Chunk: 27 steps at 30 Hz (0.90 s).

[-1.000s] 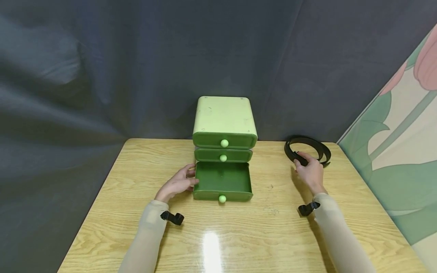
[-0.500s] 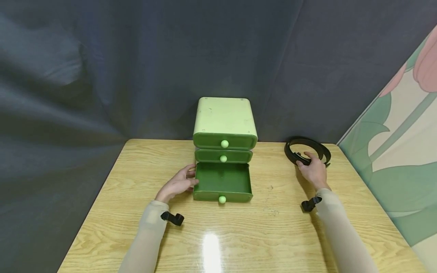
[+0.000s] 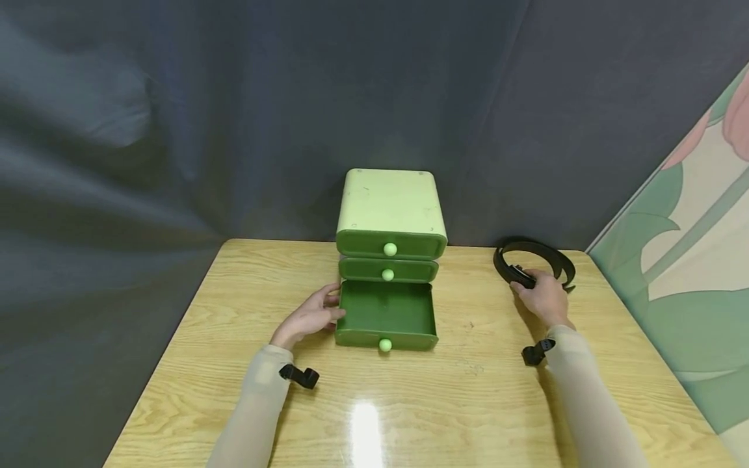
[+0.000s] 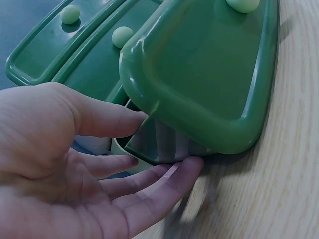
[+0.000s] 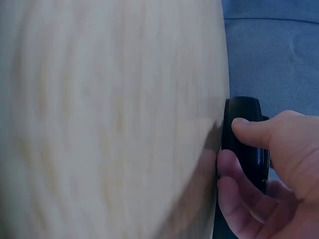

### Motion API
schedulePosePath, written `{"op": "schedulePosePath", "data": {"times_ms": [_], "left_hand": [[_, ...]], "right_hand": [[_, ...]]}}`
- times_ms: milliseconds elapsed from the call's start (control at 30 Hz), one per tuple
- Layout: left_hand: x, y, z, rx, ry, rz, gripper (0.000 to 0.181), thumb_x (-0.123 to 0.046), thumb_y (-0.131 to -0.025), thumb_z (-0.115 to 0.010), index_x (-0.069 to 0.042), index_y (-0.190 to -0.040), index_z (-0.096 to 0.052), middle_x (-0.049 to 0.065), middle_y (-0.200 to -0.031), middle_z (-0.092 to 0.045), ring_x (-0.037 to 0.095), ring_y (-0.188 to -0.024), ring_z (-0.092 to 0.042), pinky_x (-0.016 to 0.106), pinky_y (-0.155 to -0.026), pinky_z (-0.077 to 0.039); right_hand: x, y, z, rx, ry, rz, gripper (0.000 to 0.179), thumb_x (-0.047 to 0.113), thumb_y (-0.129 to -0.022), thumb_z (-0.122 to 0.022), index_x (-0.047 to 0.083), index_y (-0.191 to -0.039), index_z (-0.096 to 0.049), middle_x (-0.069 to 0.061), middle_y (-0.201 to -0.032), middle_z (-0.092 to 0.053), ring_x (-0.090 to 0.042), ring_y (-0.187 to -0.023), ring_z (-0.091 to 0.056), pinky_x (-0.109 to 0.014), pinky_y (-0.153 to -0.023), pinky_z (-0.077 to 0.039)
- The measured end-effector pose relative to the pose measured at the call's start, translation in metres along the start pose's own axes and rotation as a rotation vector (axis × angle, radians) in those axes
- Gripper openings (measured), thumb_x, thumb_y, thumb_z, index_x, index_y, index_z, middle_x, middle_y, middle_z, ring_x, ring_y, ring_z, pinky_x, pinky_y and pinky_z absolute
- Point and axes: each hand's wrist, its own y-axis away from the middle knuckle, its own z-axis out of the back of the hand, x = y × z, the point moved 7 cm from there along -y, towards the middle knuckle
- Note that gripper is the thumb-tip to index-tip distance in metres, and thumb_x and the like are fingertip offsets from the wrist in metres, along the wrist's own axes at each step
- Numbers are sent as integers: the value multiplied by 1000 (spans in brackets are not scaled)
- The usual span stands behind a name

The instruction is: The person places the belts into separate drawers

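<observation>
My left hand [image 3: 307,320] is at the left side of the pulled-out bottom drawer [image 3: 409,340]. In the left wrist view, its thumb meets the top edge of the drawer's side wall while the fingers lie along the outside, low near the table. Nothing lies in the drawer. At the right, my right hand [image 3: 548,300] grips a coiled black belt [image 3: 529,246] near its buckle end. The right wrist view shows the thumb pressed on a thick black part of the belt [image 5: 242,107], with bent fingers on the near side. The palm hides part of the coil.
The drawer cabinet [image 3: 391,201] has a pale green top, and its middle drawer [image 3: 357,269] and top drawer [image 3: 421,246] sit above the bottom one. A dark curtain [image 3: 281,117] hangs behind the wooden table [image 3: 456,416]. A flower-patterned cloth [image 3: 673,260] borders the right side.
My right hand has shifted slightly right along the belt, which stays in about the same place. The left hand keeps its place at the drawer. The head view has turned slightly.
</observation>
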Motion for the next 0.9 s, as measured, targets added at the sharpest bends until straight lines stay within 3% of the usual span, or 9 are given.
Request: {"op": "schedulePosePath", "data": {"times_ms": [167,467,900], "left_hand": [[2,1,-1,-7,-5,2,74,-4,-107,-55,0,-169,-16,34,-163,-38,46,-132,-61,48,-100,-60],[-1,1,-1,-21,13,-1,74,-3,-105,-56,0,-169,-17,34,-163,-39,46,-132,-61,50,-101,-60],[-1,-1,-1,-14,8,7,75,-3,-106,-55,0,-169,-16,35,-164,-38,47,-133,-60,50,-101,-60]], "right_hand": [[-1,2,-2,11,27,40,55,29,-108,-62,-6,-149,-53,-41,-147,-50,-63,-125,-54,-75,-99,-46],[-1,0,-4,-39,-10,39,51,26,-108,-62,-8,-145,-55,-42,-144,-50,-62,-128,-51,-75,-103,-43],[-5,6,-2,-51,-51,47,51,24,-108,-62,-9,-146,-56,-42,-147,-50,-63,-129,-51,-75,-105,-43]]}}
